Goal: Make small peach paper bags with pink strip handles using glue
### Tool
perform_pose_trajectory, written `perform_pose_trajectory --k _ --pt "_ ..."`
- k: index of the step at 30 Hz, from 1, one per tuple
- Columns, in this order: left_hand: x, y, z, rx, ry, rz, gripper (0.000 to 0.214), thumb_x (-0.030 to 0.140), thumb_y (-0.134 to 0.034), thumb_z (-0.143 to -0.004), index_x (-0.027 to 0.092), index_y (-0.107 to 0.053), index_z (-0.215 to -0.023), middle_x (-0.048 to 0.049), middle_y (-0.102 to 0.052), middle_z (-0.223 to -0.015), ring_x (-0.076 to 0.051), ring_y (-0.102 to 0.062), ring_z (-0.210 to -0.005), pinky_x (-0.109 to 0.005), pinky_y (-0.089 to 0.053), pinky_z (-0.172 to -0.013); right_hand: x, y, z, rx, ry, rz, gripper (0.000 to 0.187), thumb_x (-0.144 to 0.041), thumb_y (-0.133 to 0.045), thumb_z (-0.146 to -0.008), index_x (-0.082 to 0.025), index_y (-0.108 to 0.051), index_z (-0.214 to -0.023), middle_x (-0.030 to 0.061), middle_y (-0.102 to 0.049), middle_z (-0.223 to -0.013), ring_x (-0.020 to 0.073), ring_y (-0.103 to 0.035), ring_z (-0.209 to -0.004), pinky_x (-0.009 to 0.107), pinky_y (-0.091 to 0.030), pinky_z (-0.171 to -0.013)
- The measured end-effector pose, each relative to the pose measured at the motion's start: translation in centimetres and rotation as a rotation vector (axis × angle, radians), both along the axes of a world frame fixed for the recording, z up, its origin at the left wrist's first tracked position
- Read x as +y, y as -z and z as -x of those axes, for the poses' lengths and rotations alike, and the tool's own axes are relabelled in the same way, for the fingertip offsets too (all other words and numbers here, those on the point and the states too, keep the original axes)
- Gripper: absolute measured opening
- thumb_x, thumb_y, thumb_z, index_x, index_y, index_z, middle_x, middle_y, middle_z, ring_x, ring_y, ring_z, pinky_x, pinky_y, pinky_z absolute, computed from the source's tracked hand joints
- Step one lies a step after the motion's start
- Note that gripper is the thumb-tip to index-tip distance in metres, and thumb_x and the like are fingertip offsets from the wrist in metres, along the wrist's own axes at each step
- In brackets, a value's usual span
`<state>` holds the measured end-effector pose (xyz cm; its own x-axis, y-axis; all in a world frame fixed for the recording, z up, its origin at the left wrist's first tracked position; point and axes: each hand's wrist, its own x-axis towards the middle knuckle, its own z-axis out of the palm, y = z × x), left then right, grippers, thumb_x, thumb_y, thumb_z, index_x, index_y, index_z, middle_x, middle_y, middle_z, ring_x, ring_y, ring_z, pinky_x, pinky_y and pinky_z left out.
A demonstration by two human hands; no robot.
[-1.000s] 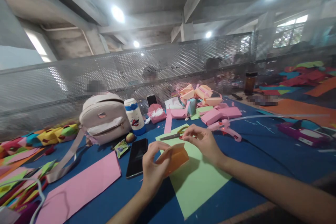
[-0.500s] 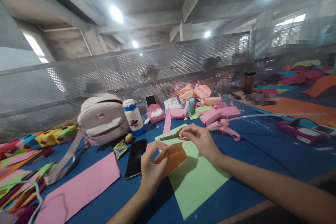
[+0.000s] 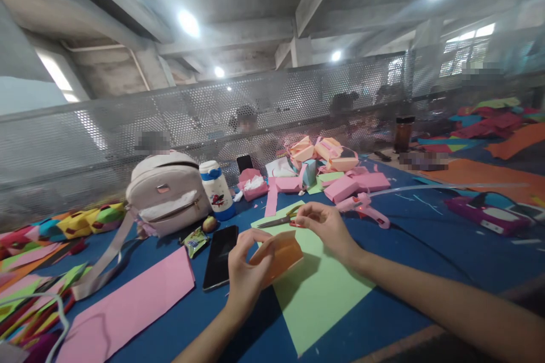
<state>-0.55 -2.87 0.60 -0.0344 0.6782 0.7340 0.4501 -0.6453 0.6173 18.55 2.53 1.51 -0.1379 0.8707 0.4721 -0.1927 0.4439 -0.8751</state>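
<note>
In the head view my left hand (image 3: 249,272) is closed around a folded piece of orange paper (image 3: 283,258), its thumb at the near side and its fingers at the upper edge. The paper is bent into an open, box-like shape above a green sheet (image 3: 327,295). My right hand (image 3: 326,229) has its fingers curled at the handles of a pair of scissors (image 3: 275,221), which hide part of the loops. The dark blades point left, over the green sheet's far end. One handle looks yellow-green, the other red.
A black phone (image 3: 220,258) lies left of my left hand, beside pink paper (image 3: 131,306). Behind stand a backpack (image 3: 168,193) and a bottle (image 3: 217,190). A pink glue gun (image 3: 364,210) with its cord lies right of my right hand, near pink paper pieces (image 3: 289,184).
My right hand has shifted slightly right along the scissors' handles, so more of them shows. The scissors, my left hand and the orange paper have hardly moved.
</note>
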Motion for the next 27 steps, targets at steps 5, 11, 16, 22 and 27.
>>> perform_pose_trajectory --k 5,11,16,22,27 --pt "0.04 0.04 0.0 -0.007 0.003 0.004 0.009 0.015 -0.063 -0.081 0.02 -0.064 -0.073 -0.0018 -0.067 -0.076 -0.018 -0.062 -0.076 -0.027 -0.047 -0.071 -0.11 -0.28 -0.03 -0.008 -0.029 -0.013 0.024 -0.042 -0.071 -0.081 -0.019 -0.074 -0.077 0.0034 -0.071 -0.08 0.0183 -0.066 -0.08 0.03 -0.049 -0.077" --pt "-0.08 -0.08 -0.03 -0.021 0.004 0.004 0.009 0.016 -0.064 -0.08 0.02 -0.065 -0.072 -0.0015 -0.067 -0.075 -0.019 -0.062 -0.075 -0.027 -0.047 -0.069 -0.03 0.04 0.11 -0.034 0.0 -0.007 0.019 -0.038 -0.075 -0.077 -0.02 -0.075 -0.08 0.0042 -0.072 -0.082 0.0195 -0.064 -0.081 0.032 -0.048 -0.076" --pt "-0.13 -0.15 -0.06 -0.023 0.001 0.005 0.01 0.015 -0.064 -0.079 0.02 -0.064 -0.071 -0.0014 -0.067 -0.075 -0.018 -0.062 -0.076 -0.026 -0.047 -0.07 0.06 0.22 0.07 -0.036 0.016 -0.007 0.019 -0.037 -0.08 -0.073 -0.019 -0.073 -0.074 0.0021 -0.068 -0.075 0.0166 -0.06 -0.072 0.029 -0.045 -0.069" --pt "-0.02 -0.2 -0.1 -0.024 0.002 0.002 0.01 0.017 -0.064 -0.081 0.02 -0.064 -0.072 -0.0017 -0.067 -0.075 -0.018 -0.063 -0.076 -0.027 -0.047 -0.071 -0.07 0.13 0.04 -0.028 -0.014 -0.041 0.021 -0.04 -0.078 -0.076 -0.02 -0.071 -0.073 0.002 -0.067 -0.076 0.0169 -0.06 -0.074 0.029 -0.047 -0.07" --pt "-0.08 -0.1 -0.06 -0.015 -0.004 0.0 0.009 0.016 -0.063 -0.08 0.02 -0.064 -0.072 -0.0016 -0.067 -0.074 -0.019 -0.063 -0.075 -0.027 -0.047 -0.07 -0.17 0.13 -0.1 -0.082 -0.027 -0.071 0.026 -0.044 -0.07 -0.083 -0.019 -0.076 -0.077 0.0065 -0.071 -0.084 0.0209 -0.064 -0.083 0.035 -0.051 -0.079"
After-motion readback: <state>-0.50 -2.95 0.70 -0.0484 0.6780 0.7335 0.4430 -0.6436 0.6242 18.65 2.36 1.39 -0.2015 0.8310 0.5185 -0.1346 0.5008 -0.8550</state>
